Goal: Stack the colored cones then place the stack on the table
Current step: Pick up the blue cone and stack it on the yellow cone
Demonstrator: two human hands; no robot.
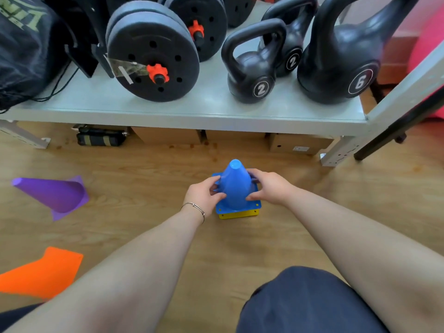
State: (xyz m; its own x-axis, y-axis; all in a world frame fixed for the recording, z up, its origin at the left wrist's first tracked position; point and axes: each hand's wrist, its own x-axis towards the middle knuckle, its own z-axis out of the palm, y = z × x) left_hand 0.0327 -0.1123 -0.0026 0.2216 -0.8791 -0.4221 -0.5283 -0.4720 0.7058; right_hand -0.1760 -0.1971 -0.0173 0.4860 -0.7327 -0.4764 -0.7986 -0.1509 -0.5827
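A blue cone stands upright on the wooden floor, nested over a yellow cone of which only the base edge shows. My left hand grips the blue cone's left side and my right hand grips its right side. A purple cone lies on its side at the left, tip pointing left. An orange cone lies on its side at the lower left, partly cut off by the frame edge.
A low grey table stands ahead, carrying black weight plates, three kettlebells and a black bag. Cardboard boxes sit under it. My knee is at the bottom right.
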